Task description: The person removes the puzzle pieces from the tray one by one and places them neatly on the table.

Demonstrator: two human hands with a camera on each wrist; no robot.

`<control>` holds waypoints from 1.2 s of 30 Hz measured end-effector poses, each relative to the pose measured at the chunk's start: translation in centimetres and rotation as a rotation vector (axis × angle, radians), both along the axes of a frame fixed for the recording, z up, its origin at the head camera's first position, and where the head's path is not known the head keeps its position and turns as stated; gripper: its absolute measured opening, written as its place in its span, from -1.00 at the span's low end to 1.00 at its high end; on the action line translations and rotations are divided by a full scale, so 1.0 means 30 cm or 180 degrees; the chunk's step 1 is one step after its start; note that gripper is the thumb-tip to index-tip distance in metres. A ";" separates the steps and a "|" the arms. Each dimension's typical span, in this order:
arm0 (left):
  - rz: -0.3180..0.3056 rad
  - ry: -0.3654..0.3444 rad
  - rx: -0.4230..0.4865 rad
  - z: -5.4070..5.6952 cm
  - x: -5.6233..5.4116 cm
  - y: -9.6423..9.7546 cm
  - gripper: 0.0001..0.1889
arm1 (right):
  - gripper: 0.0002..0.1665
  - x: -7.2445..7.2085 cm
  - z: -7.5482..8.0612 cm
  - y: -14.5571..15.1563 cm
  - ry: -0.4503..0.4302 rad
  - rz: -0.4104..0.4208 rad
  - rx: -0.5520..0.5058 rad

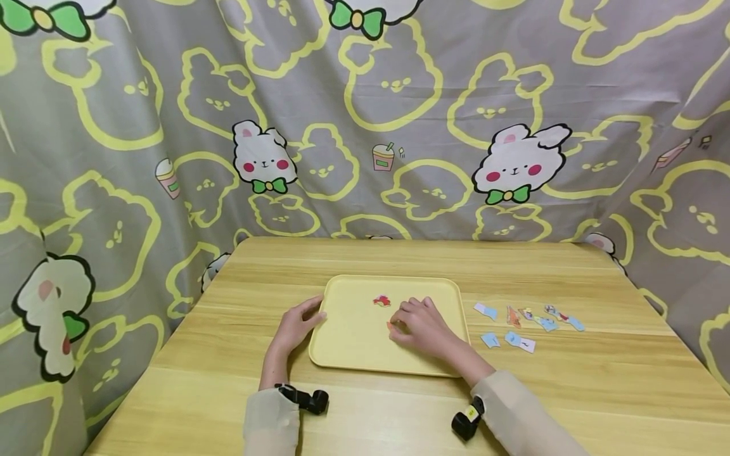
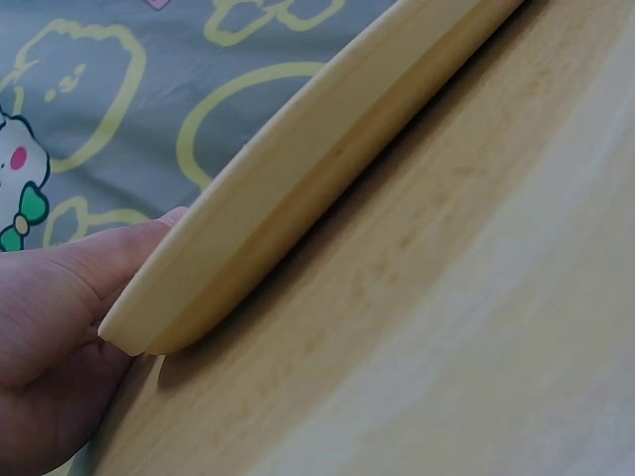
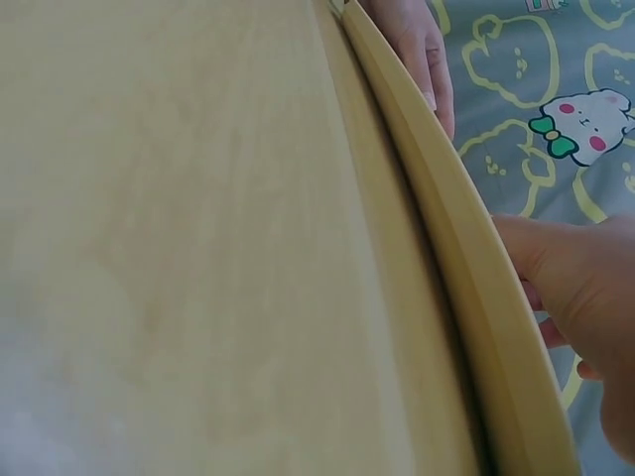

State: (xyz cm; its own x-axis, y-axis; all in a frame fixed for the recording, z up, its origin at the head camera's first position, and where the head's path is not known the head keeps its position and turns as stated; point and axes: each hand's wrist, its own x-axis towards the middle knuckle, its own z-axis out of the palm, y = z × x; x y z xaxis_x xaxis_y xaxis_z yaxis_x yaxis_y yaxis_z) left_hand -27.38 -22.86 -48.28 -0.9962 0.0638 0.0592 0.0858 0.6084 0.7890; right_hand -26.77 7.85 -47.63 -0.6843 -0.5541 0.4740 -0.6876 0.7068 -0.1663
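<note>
A pale yellow tray [image 1: 348, 342] lies on the wooden table. At its left side my left hand [image 1: 296, 326] holds the rim, the thumb reaching over the edge; in the left wrist view that hand [image 2: 60, 327] shows at the tray's corner. Over the tray's right half, my right hand [image 1: 421, 326] pinches a small orange piece [image 1: 390, 326], mostly covered by the fingers. Just beyond it on the tray lies a red picture piece [image 1: 381, 301]. In the right wrist view the tray's raised side hides part of my right hand [image 3: 585, 288].
Several flat picture puzzle pieces lie on the table [image 1: 365, 411] right of the tray, among them an orange piece [image 1: 514, 316], a pink-and-blue one [image 1: 485, 310] and a light blue one [image 1: 490, 340]. A patterned grey curtain [image 1: 319, 215] stands behind the table.
</note>
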 end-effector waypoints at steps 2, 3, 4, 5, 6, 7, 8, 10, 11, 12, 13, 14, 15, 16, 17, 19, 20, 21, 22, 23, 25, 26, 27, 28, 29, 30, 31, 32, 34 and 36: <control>0.0007 -0.0007 0.0014 -0.002 -0.002 -0.001 -0.46 | -0.86 -0.002 -0.002 -0.003 0.0013 0.0012 -0.0031; 0.0006 -0.0003 0.0016 -0.002 -0.002 -0.001 -0.46 | -0.87 -0.003 -0.002 -0.005 0.0007 0.0017 -0.0043; 0.0005 -0.0001 0.0018 -0.003 -0.002 -0.001 -0.46 | -0.87 -0.003 -0.003 -0.006 -0.0005 0.0016 -0.0047; 0.0001 0.0001 0.0017 -0.003 -0.002 -0.001 -0.46 | -0.85 -0.003 -0.004 -0.006 -0.0016 0.0013 -0.0047; 0.0003 0.0001 0.0020 -0.003 -0.002 -0.001 -0.46 | -0.82 -0.003 -0.004 -0.007 -0.0010 0.0008 -0.0038; 0.0003 0.0000 0.0021 -0.003 -0.002 -0.001 -0.46 | -0.80 -0.003 -0.004 -0.006 -0.0011 0.0002 -0.0027; 0.0004 0.0000 0.0027 -0.002 -0.001 0.000 -0.46 | -0.77 -0.002 -0.004 -0.006 -0.0008 0.0001 -0.0018; 0.0007 -0.0004 0.0023 -0.002 -0.001 0.001 -0.46 | -0.71 -0.001 -0.004 -0.004 0.0010 0.0002 -0.0004; 0.0004 -0.0004 0.0016 -0.001 -0.001 0.001 -0.46 | -0.68 0.000 -0.004 -0.004 0.0026 0.0002 -0.0005; 0.0011 -0.0012 0.0016 -0.001 0.000 0.001 -0.46 | -0.68 0.001 -0.005 -0.003 0.0045 0.0008 -0.0013; 0.0010 -0.0010 0.0009 -0.001 0.000 0.002 -0.46 | -0.67 0.002 -0.006 -0.003 0.0055 0.0019 -0.0029; 0.0019 -0.0016 0.0019 -0.001 0.000 0.002 -0.46 | -0.67 0.003 -0.007 -0.002 0.0080 0.0034 -0.0047; 0.0019 -0.0014 0.0013 -0.002 -0.001 0.002 -0.46 | -0.67 0.003 -0.008 -0.002 0.0116 0.0044 -0.0063; 0.0025 -0.0027 0.0029 -0.002 -0.001 0.001 -0.46 | -0.67 0.004 -0.009 -0.002 0.0150 0.0054 -0.0081; 0.0027 -0.0026 0.0027 -0.003 -0.001 0.001 -0.46 | -0.67 0.005 -0.011 -0.001 0.0169 0.0061 -0.0106; 0.0046 -0.0038 0.0053 -0.005 -0.002 0.000 -0.46 | -0.67 0.005 -0.014 -0.001 0.0197 0.0074 -0.0172; 0.0054 -0.0045 0.0058 -0.005 -0.002 0.000 -0.46 | -0.68 0.006 -0.015 0.000 0.0184 0.0072 -0.0218; 0.0047 -0.0042 0.0049 -0.005 -0.002 0.000 -0.45 | -0.70 0.007 -0.015 0.000 0.0148 0.0070 -0.0269; 0.0044 -0.0039 0.0042 -0.006 -0.002 0.000 -0.45 | -0.72 0.007 -0.016 -0.001 0.0097 0.0070 -0.0326; 0.0049 -0.0049 0.0045 -0.005 -0.001 0.000 -0.45 | -0.75 0.009 -0.017 -0.001 0.0025 0.0071 -0.0400; 0.0043 -0.0071 0.0046 -0.004 0.002 0.000 -0.45 | -0.81 0.011 -0.018 0.000 -0.0149 0.0083 -0.0590; 0.0038 -0.0081 0.0058 -0.002 0.002 0.000 -0.45 | -0.84 0.012 -0.018 0.000 -0.0251 0.0089 -0.0692; 0.0033 -0.0080 0.0060 -0.002 0.003 0.000 -0.45 | -0.85 0.013 -0.019 0.001 -0.0355 0.0090 -0.0791; 0.0042 -0.0092 0.0074 -0.002 0.003 0.000 -0.45 | -0.86 0.014 -0.019 0.002 -0.0463 0.0101 -0.0911; 0.0043 -0.0096 0.0075 -0.002 0.003 -0.001 -0.45 | -0.86 0.015 -0.019 0.003 -0.0585 0.0105 -0.1036; 0.0034 -0.0081 0.0065 -0.002 0.003 -0.001 -0.45 | -0.85 0.016 -0.018 0.005 -0.0691 0.0102 -0.1145; 0.0022 -0.0068 0.0050 -0.002 0.003 -0.001 -0.45 | -0.85 0.017 -0.018 0.008 -0.0771 0.0080 -0.1222; 0.0027 -0.0070 0.0049 -0.002 0.002 -0.001 -0.45 | -0.84 0.018 -0.017 0.011 -0.0858 0.0066 -0.1302; 0.0020 -0.0068 0.0042 -0.002 0.003 -0.002 -0.45 | -0.82 0.020 -0.017 0.016 -0.0943 0.0041 -0.1397; 0.0018 -0.0064 0.0051 -0.002 0.005 -0.002 -0.45 | -0.81 0.022 -0.017 0.021 -0.0972 0.0004 -0.1428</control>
State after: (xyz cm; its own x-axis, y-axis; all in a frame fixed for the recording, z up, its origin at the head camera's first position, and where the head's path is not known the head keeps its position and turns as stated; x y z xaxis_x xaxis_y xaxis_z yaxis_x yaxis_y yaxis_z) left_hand -27.22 -22.93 -48.34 -0.9976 0.0574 0.0400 0.0664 0.5959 0.8003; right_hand -26.10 8.48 -48.14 -0.8274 -0.3441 0.4439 -0.5616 0.5196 -0.6439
